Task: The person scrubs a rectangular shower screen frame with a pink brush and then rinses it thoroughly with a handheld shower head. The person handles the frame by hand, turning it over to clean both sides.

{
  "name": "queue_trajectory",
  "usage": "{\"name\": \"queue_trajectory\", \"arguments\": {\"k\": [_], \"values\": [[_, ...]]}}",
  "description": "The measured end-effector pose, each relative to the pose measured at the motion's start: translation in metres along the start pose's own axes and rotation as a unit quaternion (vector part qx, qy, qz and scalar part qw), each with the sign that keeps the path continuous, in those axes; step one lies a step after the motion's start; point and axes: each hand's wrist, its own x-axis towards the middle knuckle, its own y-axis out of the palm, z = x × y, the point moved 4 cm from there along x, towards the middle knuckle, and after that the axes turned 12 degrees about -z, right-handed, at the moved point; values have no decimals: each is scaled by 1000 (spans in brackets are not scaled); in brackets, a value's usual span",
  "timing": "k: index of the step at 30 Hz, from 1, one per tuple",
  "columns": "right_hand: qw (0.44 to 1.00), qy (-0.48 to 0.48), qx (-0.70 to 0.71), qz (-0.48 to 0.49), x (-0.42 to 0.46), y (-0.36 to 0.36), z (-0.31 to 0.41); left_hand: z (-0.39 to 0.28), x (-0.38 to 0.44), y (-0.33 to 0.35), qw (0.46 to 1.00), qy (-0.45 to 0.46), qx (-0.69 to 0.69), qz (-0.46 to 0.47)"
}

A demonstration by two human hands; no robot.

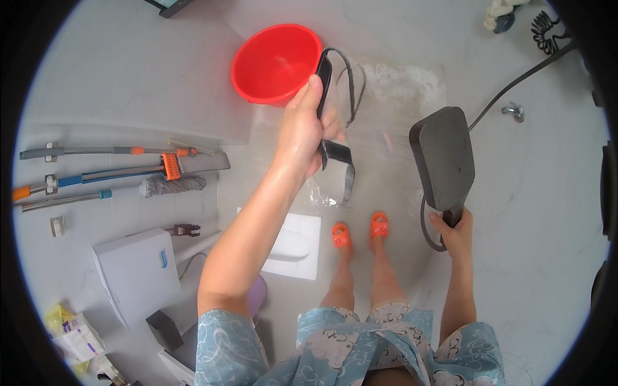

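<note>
My left hand [300, 128] is wet and grips a clear plastic piece with black trim [324, 89]; its exact kind is hard to tell. A thin black strap loops from its top. Water runs off its lower end toward the floor. My right hand [457, 235] is closed around the handle of a large black handheld shower head [445, 157], whose broad back faces me. Spray shows between the shower head and the plastic piece. Just beyond my left hand is a red plastic basin [277, 67], partly covered by the hand.
A squat toilet [289, 243] is set in the floor beside my orange slippers [341, 235]. Mops [166, 169] hang on the left wall above a white cistern [137, 270]. The dark shower hose [521, 79] runs past a metal tap [515, 112]. The floor [386, 193] is wet.
</note>
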Motion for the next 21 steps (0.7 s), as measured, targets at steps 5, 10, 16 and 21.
{"name": "queue_trajectory", "arguments": {"k": [5,10,16,21], "values": [[1000,-2,-21,6,4,-4,-8,-6,15,2,1000,28,-11,-7],[996,-30,-83,-14,10,0,-37,-11,29,-20,997,64,14,-38],[994,-24,-94,54,-15,36,-44,-32,33,-70,993,65,30,-90],[968,-116,-181,131,-46,87,-88,-45,39,-96,989,82,68,-99]]}}
